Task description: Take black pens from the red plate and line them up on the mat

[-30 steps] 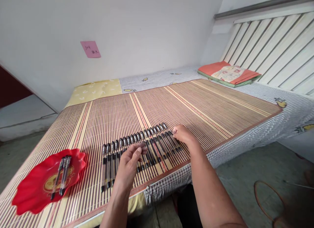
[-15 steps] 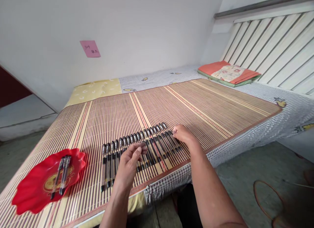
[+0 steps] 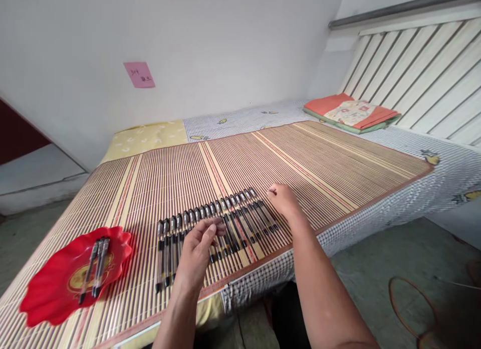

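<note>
Several black-capped clear pens (image 3: 233, 227) lie side by side in a slanting row on the striped bamboo mat (image 3: 180, 181), caps toward the wall. My left hand (image 3: 199, 241) is over the middle of the row and hides parts of some pens. Its thumb lies against the curled fingers, with nothing visible in them. Just past the right end of the row is my right hand (image 3: 282, 198), fingers curled together near the last pen's cap but apart from it. No object shows in its fingertips.
A red scalloped plate (image 3: 48, 284) with three pens (image 3: 98, 266) in it stands on the mat at left. Folded orange and green cloth (image 3: 353, 111) lies by the white slatted headboard (image 3: 421, 78). A pink note (image 3: 139, 74) is on the wall. The bed's checked edge (image 3: 259, 276) runs along the front.
My right hand has shifted slightly up and to the right, away from the last pen in the row. My left hand has stayed nearly still.
</note>
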`<state>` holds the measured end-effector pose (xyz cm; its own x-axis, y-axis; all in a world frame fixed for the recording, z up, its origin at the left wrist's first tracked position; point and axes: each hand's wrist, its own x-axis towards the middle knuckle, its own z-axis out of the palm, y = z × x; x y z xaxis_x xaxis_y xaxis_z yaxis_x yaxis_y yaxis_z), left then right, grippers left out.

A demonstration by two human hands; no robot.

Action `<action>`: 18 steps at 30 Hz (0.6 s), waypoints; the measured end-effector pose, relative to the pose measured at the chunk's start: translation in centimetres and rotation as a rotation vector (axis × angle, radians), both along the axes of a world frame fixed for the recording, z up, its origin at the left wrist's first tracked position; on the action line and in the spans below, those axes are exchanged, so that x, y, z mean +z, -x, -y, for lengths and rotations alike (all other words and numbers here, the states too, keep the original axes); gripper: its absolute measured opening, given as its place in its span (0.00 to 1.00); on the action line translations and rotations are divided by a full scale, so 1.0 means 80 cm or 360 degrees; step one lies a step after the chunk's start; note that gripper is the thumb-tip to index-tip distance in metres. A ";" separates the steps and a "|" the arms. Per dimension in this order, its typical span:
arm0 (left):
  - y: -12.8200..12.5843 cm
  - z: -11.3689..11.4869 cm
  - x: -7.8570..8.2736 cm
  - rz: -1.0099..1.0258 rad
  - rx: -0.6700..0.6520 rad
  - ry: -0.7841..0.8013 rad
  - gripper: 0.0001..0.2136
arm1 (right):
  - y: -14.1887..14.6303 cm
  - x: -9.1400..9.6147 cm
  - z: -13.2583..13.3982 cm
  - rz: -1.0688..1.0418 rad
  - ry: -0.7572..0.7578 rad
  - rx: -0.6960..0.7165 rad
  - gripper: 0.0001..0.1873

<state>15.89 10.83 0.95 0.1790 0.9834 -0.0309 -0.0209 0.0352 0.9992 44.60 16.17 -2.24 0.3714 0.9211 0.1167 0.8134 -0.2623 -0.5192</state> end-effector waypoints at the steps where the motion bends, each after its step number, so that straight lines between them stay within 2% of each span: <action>1: 0.002 -0.001 -0.001 0.0056 0.0053 -0.0008 0.15 | -0.001 0.001 -0.001 -0.0056 -0.0138 -0.0040 0.08; 5: 0.015 -0.010 -0.001 0.0396 0.0337 -0.0071 0.12 | -0.003 0.004 -0.005 -0.0290 -0.0631 -0.0113 0.10; 9: 0.028 -0.017 0.007 0.0641 0.0494 -0.0190 0.17 | 0.004 0.006 -0.006 -0.0403 -0.0880 -0.0079 0.11; 13: 0.037 -0.010 0.023 0.0774 0.0514 -0.0235 0.19 | 0.017 0.013 -0.001 -0.0459 -0.0990 -0.0024 0.12; 18: 0.065 0.012 0.051 0.0695 0.0535 -0.0320 0.21 | 0.035 0.028 0.022 -0.0535 -0.0885 0.0083 0.13</action>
